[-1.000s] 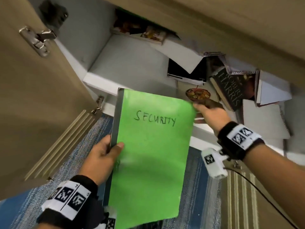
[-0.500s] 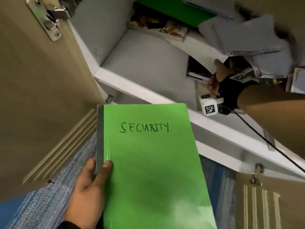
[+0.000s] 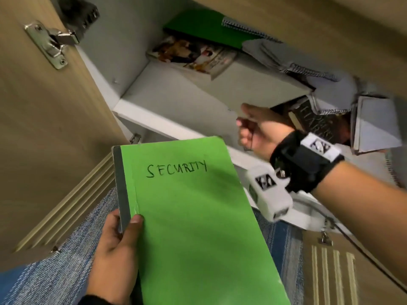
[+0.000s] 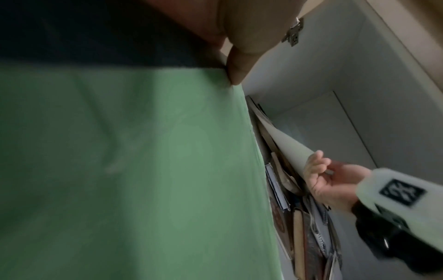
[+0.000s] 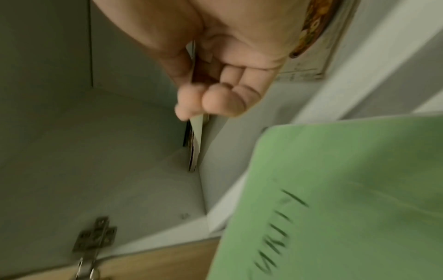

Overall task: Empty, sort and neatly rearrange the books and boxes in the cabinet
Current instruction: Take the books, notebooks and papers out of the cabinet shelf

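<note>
On the far left the cabinet door (image 3: 44, 128) stands swung open, its hinge (image 3: 52, 44) showing, which leaves clear room to draw things out over the carpet (image 3: 66, 271).

Next comes the left hand (image 3: 114, 256). It grips the green notebook (image 3: 191, 216) marked SECURITY by the lower part of its grey spine, thumb curled over the cover and fingers underneath. The notebook is already out of the cabinet, held flat in front of the shelf edge (image 3: 154, 122). To do this step well, that hand should keep the notebook level and low, so it can serve as a base on which the next book is stacked.

Further right, the right hand (image 3: 259, 130) reaches into the shelf. Its fingers and thumb pinch the near edge of a thin white-covered book (image 3: 253, 89) that lies tilted on the shelf; the right wrist view shows the edge caught between thumb and fingertips (image 5: 215, 102). The grip looks slight, so I would slide the fingers further under before lifting, and pull it straight towards the open side.

Right of it, a dark paperback (image 3: 315, 122) and some spiral notebooks (image 3: 330, 84) lean untidily against one another, seemingly propped on the white book. Drawing it out slowly should keep them from toppling. At the back lie a magazine (image 3: 193, 56) and another green book (image 3: 204, 29), still to be emptied.
</note>
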### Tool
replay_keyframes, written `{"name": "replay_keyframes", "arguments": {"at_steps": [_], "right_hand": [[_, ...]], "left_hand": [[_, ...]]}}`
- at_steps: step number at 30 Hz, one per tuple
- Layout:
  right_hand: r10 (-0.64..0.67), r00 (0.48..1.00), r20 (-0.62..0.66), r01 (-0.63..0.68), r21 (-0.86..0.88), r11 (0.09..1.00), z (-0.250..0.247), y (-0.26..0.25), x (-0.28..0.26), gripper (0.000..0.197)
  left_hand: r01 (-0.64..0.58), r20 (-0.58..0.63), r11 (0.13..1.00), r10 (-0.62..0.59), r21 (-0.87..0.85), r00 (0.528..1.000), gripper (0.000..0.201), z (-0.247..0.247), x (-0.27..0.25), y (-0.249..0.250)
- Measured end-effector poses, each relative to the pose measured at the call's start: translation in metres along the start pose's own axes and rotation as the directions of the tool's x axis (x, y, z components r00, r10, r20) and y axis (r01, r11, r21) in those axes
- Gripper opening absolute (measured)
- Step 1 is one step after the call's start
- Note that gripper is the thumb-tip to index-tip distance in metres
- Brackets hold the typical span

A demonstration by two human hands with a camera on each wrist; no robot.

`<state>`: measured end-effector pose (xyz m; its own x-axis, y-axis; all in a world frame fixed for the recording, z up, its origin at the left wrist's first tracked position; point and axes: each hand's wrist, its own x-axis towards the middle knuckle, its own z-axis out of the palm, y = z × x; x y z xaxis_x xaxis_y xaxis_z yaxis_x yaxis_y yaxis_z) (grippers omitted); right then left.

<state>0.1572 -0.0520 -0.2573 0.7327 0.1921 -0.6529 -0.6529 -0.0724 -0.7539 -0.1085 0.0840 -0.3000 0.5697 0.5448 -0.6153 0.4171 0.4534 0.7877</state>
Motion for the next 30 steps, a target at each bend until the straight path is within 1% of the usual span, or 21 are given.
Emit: {"name": "replay_keyframes", "arguments": {"at_steps": [2, 5, 7, 8, 9, 11, 13, 15, 18, 19, 21, 22, 23, 25, 28, 30], "right_hand": [[0.026, 0.999, 0.020, -0.025, -0.043, 0.999, -0.007, 0.019, -0.027, 0.026], [0.103, 0.994, 0.021, -0.102, -0.047, 0.994, -0.024, 0.046, -0.053, 0.010], [0.158, 0.987, 0.018, -0.158, -0.013, 0.987, -0.034, 0.061, -0.056, 0.012], [0.162, 0.987, 0.002, -0.162, 0.006, 0.987, -0.036, 0.066, -0.056, 0.014], [0.154, 0.988, -0.012, -0.154, 0.023, 0.988, -0.036, 0.068, -0.053, 0.017], [0.107, 0.994, -0.013, -0.106, 0.048, 0.993, -0.032, 0.061, -0.046, 0.024], [-0.001, 1.000, -0.014, 0.002, 0.076, 0.997, -0.022, 0.040, -0.039, 0.024], [-0.140, 0.988, -0.061, 0.146, 0.110, 0.983, -0.010, 0.013, -0.037, 0.016], [-0.302, 0.937, -0.177, 0.328, 0.145, 0.933, -0.003, -0.016, -0.050, 0.015], [-0.341, 0.910, -0.236, 0.376, 0.124, 0.918, -0.006, -0.019, -0.056, 0.014], [-0.398, 0.854, -0.336, 0.439, 0.054, 0.897, -0.015, -0.013, -0.068, 0.006], [-0.405, 0.839, -0.362, 0.447, 0.035, 0.894, -0.020, -0.005, -0.073, 0.002], [-0.400, 0.837, -0.373, 0.443, 0.033, 0.896, -0.025, 0.003, -0.079, 0.002], [-0.384, 0.844, -0.375, 0.431, 0.047, 0.901, -0.035, 0.019, -0.093, 0.007], [-0.338, 0.869, -0.362, 0.378, 0.042, 0.925, -0.047, 0.041, -0.119, 0.010], [-0.241, 0.909, -0.340, 0.285, 0.086, 0.955, -0.055, 0.056, -0.132, 0.010]], "left_hand": [[-0.036, 0.004, 0.999, 0.036, -0.016, 0.999, 0.025, 0.001, 0.001, 0.004], [-0.141, -0.013, 0.990, 0.141, -0.003, 0.990, 0.060, 0.002, 0.008, 0.005], [-0.203, -0.012, 0.979, 0.203, -0.001, 0.979, 0.078, 0.004, 0.016, 0.005], [-0.218, 0.005, 0.976, 0.218, 0.012, 0.976, 0.082, 0.004, 0.021, 0.005], [-0.221, 0.026, 0.975, 0.221, 0.008, 0.975, 0.080, 0.004, 0.027, 0.004], [-0.204, 0.069, 0.979, 0.204, -0.009, 0.977, 0.068, 0.001, 0.038, 0.004], [-0.207, 0.099, 0.978, 0.203, 0.025, 0.974, 0.054, 0.001, 0.044, 0.005], [-0.206, 0.112, 0.978, 0.201, 0.036, 0.973, 0.050, 0.002, 0.046, 0.007], [-0.196, 0.116, 0.980, 0.192, 0.021, 0.974, 0.051, 0.007, 0.043, 0.010], [-0.202, 0.123, 0.979, 0.197, 0.035, 0.973, 0.053, 0.008, 0.042, 0.014], [-0.213, 0.120, 0.976, 0.205, 0.055, 0.971, 0.054, 0.007, 0.040, 0.018], [-0.208, 0.116, 0.977, 0.201, 0.049, 0.973, 0.053, 0.006, 0.042, 0.018], [-0.192, 0.112, 0.981, 0.187, 0.033, 0.976, 0.052, 0.005, 0.043, 0.018], [-0.156, 0.089, 0.988, 0.156, -0.006, 0.984, 0.050, 0.003, 0.045, 0.019], [-0.128, 0.086, 0.992, 0.128, -0.011, 0.988, 0.050, 0.000, 0.044, 0.020], [-0.093, 0.110, 0.995, 0.095, -0.024, 0.989, 0.049, 0.002, 0.039, 0.023]]}}
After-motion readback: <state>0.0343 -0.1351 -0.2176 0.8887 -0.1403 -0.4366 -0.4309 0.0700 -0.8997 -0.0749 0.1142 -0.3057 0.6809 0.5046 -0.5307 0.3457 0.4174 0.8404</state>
